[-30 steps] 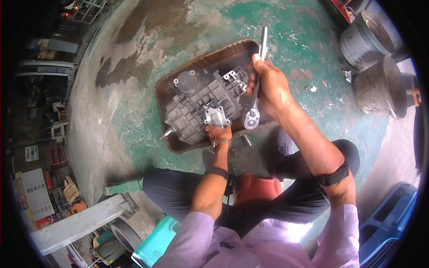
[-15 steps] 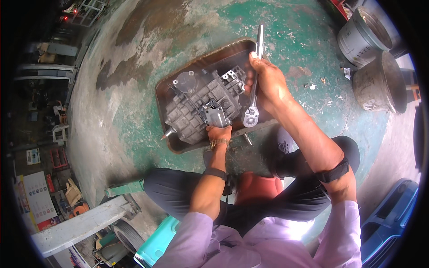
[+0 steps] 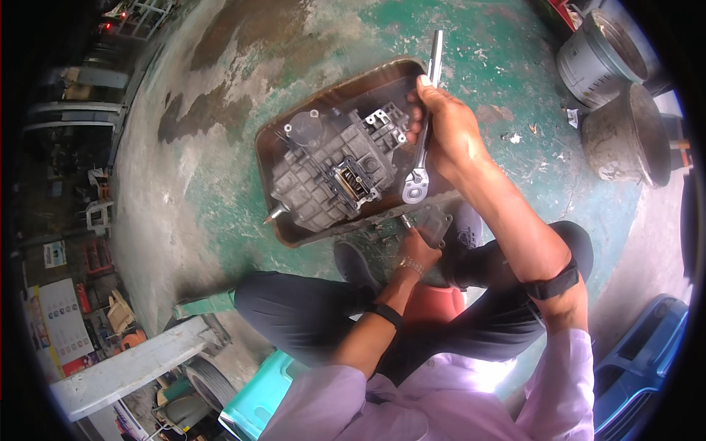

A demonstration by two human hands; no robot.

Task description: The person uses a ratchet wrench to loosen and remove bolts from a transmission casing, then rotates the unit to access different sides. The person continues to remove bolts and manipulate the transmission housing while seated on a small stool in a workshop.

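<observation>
A grey metal gearbox housing [image 3: 307, 192] lies in a rusty tray [image 3: 262, 151], an uncovered opening [image 3: 351, 181] on its top showing internal parts. My right hand [image 3: 452, 128] grips a long chrome ratchet wrench [image 3: 415, 185], head downward, over the tray's right side. Below that head, outside the tray's near edge, my left hand [image 3: 422, 246] holds a slightly blurred metal cover plate [image 3: 434, 223] low over the floor. Small dark pieces [image 3: 382, 238] lie near it, too small to name.
Two buckets [image 3: 597, 55] stand at upper right. A blue plastic chair [image 3: 640, 353] is at lower right, a teal plastic item [image 3: 259, 391] at lower left. A grey metal beam [image 3: 132, 356] runs along the left, near a tire [image 3: 207, 382] and cluttered shelving.
My left hand has lifted the cover plate off the housing and carried it right and toward me, exposing the opening. My right hand with the wrench has shifted slightly upward.
</observation>
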